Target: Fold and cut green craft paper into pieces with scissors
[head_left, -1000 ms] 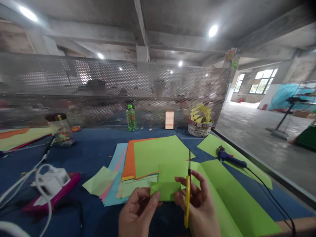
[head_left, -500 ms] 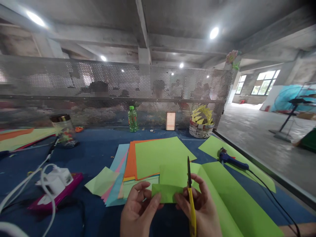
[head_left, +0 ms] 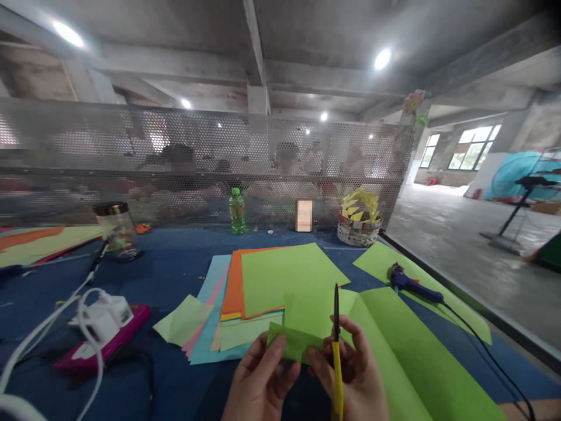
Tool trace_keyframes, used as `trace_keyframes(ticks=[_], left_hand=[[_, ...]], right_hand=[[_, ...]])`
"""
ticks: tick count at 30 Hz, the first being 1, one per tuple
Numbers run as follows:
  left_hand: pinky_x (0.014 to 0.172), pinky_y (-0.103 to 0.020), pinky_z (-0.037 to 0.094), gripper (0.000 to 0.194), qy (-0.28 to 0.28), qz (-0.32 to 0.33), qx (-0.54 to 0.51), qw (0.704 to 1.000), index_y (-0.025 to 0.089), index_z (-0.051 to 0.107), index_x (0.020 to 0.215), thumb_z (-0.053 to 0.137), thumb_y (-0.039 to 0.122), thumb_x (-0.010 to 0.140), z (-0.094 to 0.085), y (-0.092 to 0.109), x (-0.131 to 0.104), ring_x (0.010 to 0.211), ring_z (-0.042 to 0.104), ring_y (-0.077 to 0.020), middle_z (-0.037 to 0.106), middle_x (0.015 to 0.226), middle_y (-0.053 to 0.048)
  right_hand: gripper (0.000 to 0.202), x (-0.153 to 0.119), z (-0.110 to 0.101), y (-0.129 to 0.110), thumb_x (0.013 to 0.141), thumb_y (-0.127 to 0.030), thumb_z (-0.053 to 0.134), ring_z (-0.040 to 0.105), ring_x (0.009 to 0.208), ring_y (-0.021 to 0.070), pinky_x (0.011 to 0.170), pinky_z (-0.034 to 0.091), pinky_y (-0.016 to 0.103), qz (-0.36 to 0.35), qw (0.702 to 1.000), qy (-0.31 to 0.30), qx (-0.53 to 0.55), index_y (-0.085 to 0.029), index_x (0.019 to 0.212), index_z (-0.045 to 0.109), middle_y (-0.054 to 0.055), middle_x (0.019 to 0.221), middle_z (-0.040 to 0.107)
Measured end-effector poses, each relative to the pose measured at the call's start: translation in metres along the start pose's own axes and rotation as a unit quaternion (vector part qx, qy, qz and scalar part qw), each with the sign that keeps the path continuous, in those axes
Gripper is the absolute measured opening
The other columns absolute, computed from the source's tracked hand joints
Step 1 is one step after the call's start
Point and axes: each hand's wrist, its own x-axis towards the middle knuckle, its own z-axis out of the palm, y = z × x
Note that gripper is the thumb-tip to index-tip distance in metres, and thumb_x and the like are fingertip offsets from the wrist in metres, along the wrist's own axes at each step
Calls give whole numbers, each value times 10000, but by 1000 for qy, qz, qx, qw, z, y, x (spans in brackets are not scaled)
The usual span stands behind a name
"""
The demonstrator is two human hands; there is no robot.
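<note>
A small folded piece of green paper (head_left: 298, 343) is held between both hands near the bottom centre. My left hand (head_left: 263, 377) pinches its left end, thumb on the near face. At the right end, my right hand (head_left: 355, 374) grips the paper with thumb and fingertips. Yellow-handled scissors (head_left: 337, 368) also rest in my right hand, their dark blades together and pointing up. Just beyond the hands lies a stack of coloured sheets, with a large green sheet (head_left: 284, 275) on top. A creased green sheet (head_left: 394, 333) lies to the right.
A blue glue gun (head_left: 416, 286) lies on green paper at the right. Farther back stand a green bottle (head_left: 237, 213), a white basket (head_left: 358, 233) and a jar (head_left: 120, 234). A magenta power strip (head_left: 105, 342) with white cables is at the left.
My left hand has shifted slightly right, and its fingers have moved under the paper. The small green paper now tilts, its right side lower. The scissors stand slightly more upright.
</note>
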Motion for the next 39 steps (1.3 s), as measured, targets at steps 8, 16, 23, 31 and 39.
trace_keyframes(ticks=[8, 16, 23, 31, 39], left_hand=[[559, -200, 589, 404, -47, 29, 29, 998, 160, 695, 744, 946, 267, 447, 2, 9, -6, 625, 680, -129, 720, 748, 12], [609, -239, 581, 354, -111, 2, 118, 987, 156, 721, 767, 913, 352, 545, -5, 18, -9, 647, 658, -138, 713, 740, -22], [625, -259, 574, 363, -146, 31, 173, 974, 166, 734, 786, 874, 436, 588, -3, 18, -17, 665, 648, -158, 711, 736, -39], [595, -238, 555, 397, -127, 50, 180, 974, 179, 738, 788, 875, 469, 555, -2, 10, -18, 657, 653, -161, 717, 737, -39], [598, -245, 556, 445, -116, 47, 177, 976, 171, 726, 811, 878, 482, 532, -4, 7, -14, 663, 667, -173, 723, 760, -48]], right_hand=[[477, 2, -20, -3, 739, -551, 744, 510, 572, 128, 545, 432, 228, -11, 984, -125, -129, -236, 1063, 591, -25, 692, 559], [573, 15, -48, -30, 728, -719, 630, 477, 606, 143, 565, 376, 237, -88, 873, -266, -398, -234, 1025, 562, -12, 760, 561], [513, 19, -50, -44, 782, -702, 588, 604, 713, 201, 662, 431, 273, -135, 780, -327, -516, -245, 1011, 535, 28, 868, 625], [443, 20, -47, -42, 804, -585, 648, 659, 710, 227, 614, 428, 272, -157, 696, -362, -600, -238, 1047, 521, 58, 910, 657], [381, 20, -48, -40, 815, -514, 665, 639, 624, 199, 530, 360, 249, -198, 679, -358, -610, -244, 1029, 501, 40, 851, 673]])
